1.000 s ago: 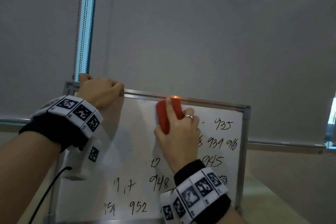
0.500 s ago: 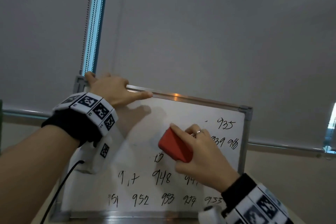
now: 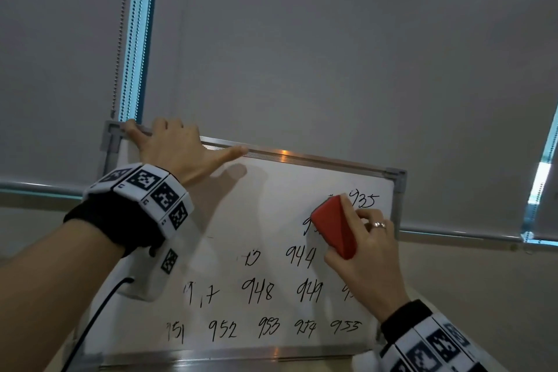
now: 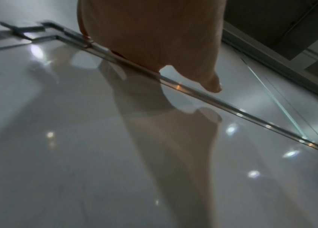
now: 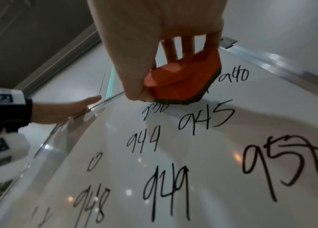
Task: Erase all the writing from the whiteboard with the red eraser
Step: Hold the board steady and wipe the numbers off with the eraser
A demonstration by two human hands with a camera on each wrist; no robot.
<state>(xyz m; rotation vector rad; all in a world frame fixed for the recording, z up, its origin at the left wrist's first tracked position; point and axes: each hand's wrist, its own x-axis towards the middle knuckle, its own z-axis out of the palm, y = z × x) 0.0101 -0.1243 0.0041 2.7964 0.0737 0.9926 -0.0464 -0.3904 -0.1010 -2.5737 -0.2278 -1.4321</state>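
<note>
My right hand [image 3: 367, 254] grips the red eraser [image 3: 333, 225] flat on the whiteboard [image 3: 271, 205] below its top-right corner; my left hand [image 3: 178, 149], fingers spread, steadies its top edge. I'd press evenly, overlapping strokes downward.

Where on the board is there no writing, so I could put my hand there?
The whiteboard is bare along its top, between the left hand and the red eraser. Lower down, black numbers crowd it, in rows to the bottom edge.

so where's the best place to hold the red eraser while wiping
Hold the red eraser by its long side walls from the back, as the right hand does. The dark felt face lies against the whiteboard, so only the back is free.
</note>
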